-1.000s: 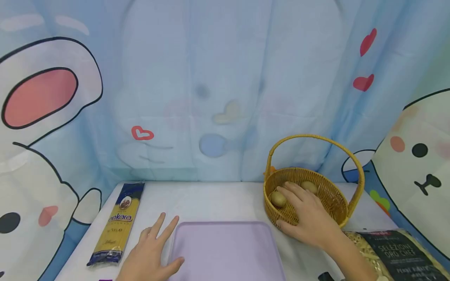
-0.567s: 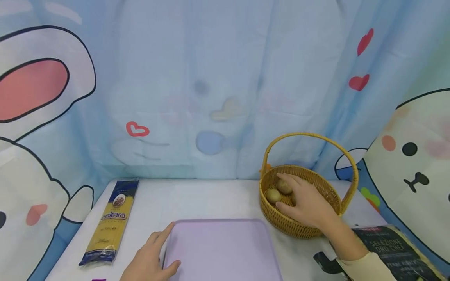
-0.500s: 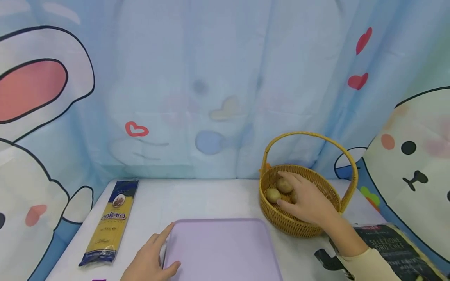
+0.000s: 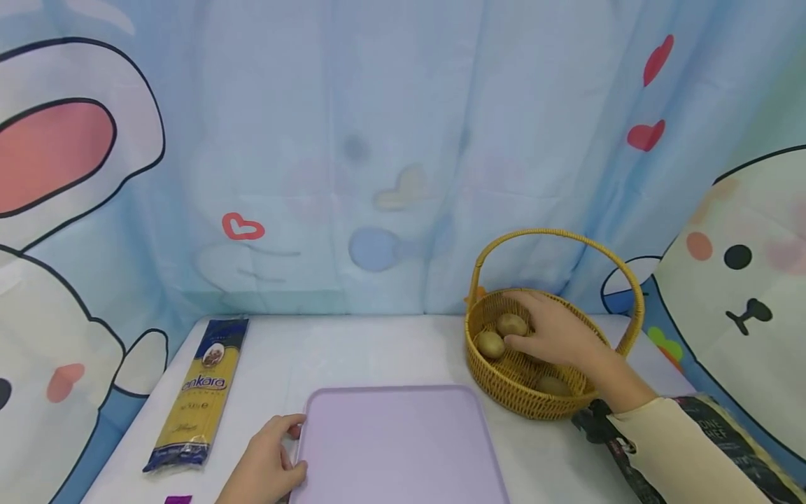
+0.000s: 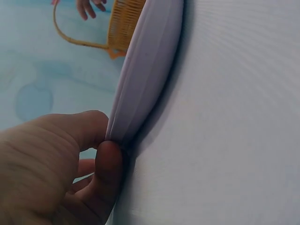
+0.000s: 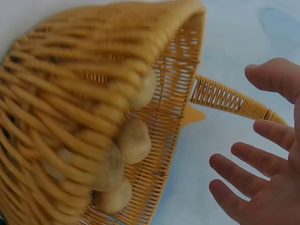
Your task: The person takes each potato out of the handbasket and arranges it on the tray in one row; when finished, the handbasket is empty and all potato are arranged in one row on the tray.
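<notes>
My left hand (image 4: 267, 458) pinches the left rim of a pale lilac tray (image 4: 397, 448) between thumb and fingers; the left wrist view shows thumb and finger at the tray's edge (image 5: 145, 70). My right hand (image 4: 554, 329) hovers over a yellow wicker basket (image 4: 504, 399) with a tall handle. Several potatoes (image 4: 511, 325) lie inside it. In the right wrist view, the fingers are spread and hold nothing, apart from the potatoes (image 6: 135, 140) behind the woven wall. From the head, the hand hides part of the basket's inside.
A yellow and blue pasta packet (image 4: 201, 399) lies on the left of the white table. At right, the sleeve partly covers a black pasta bag (image 4: 718, 427). A small purple item (image 4: 178, 500) shows at the front edge. A printed curtain (image 4: 378, 175) hangs behind.
The left hand, earlier spread, has come onto the tray's rim and curled its fingers there. The right hand has shifted towards the basket's back, and another potato shows near the basket's front.
</notes>
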Action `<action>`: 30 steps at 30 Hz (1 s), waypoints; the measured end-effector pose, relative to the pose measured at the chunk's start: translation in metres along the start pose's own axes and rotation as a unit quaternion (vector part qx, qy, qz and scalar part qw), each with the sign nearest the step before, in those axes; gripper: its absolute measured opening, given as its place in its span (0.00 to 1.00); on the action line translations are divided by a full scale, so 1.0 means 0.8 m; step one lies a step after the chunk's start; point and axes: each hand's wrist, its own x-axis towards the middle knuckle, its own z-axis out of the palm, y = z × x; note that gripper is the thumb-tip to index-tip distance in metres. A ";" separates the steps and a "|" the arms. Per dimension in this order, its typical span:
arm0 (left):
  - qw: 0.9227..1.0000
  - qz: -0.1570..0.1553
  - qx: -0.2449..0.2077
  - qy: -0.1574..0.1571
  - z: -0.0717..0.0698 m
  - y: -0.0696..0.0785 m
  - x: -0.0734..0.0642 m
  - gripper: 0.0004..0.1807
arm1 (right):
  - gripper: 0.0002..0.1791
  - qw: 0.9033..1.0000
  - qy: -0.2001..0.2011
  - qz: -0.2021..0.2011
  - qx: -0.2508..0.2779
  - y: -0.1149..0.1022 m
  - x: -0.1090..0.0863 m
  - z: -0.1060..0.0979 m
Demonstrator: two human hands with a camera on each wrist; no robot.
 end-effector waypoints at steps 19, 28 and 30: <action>0.995 -0.009 -0.102 0.008 0.004 -0.019 0.003 0.36 | 0.35 0.993 -0.098 0.027 0.053 0.029 0.058 0.018; 0.995 -0.016 -0.103 0.004 0.003 -0.022 0.003 0.36 | 0.34 0.982 -0.160 0.044 0.092 0.042 0.071 0.035; 0.994 -0.016 -0.106 0.001 0.003 -0.022 0.003 0.36 | 0.35 0.979 -0.173 0.051 0.098 0.043 0.072 0.038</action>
